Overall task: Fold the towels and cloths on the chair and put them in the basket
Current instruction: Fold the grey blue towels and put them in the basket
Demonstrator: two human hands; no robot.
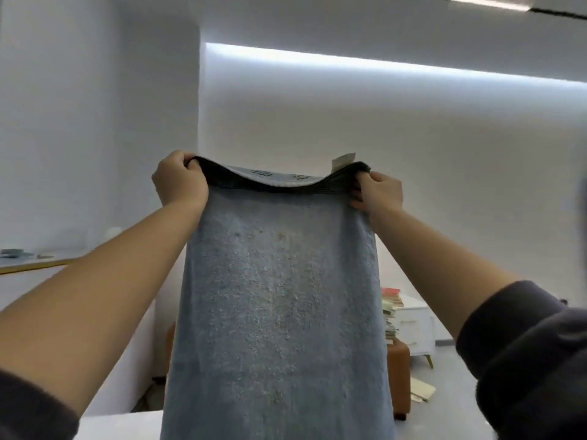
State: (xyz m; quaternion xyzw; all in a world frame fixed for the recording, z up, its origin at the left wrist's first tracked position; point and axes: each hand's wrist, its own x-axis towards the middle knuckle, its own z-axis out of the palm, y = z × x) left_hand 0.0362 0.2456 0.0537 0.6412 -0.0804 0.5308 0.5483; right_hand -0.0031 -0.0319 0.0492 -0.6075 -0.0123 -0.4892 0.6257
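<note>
Nearest, at five and seven o'clock: dark sleeves (524,360) stopping short of bare forearms. Hanging from the centre down past six o'clock and off the bottom edge: the blue towel (279,296), pile side toward the camera, held up in the air and touching no surface in view. Further up, both hands closed on its dark-banded top hem: left hand (179,181) toward ten o'clock, fingers curled over one corner; right hand (378,193) toward two o'clock, pinching the other, with a white tag (343,160) standing up just beside. To fold well, probably: draw the corners apart to take out the sag in the hem, keep both at one height so the side edges hang true, then bring corner to corner without bunching. Farther off at four o'clock: an orange stool (398,376), stacked books (390,312), a white cabinet (416,328). No chair or basket in view, so look down before lowering.
</note>
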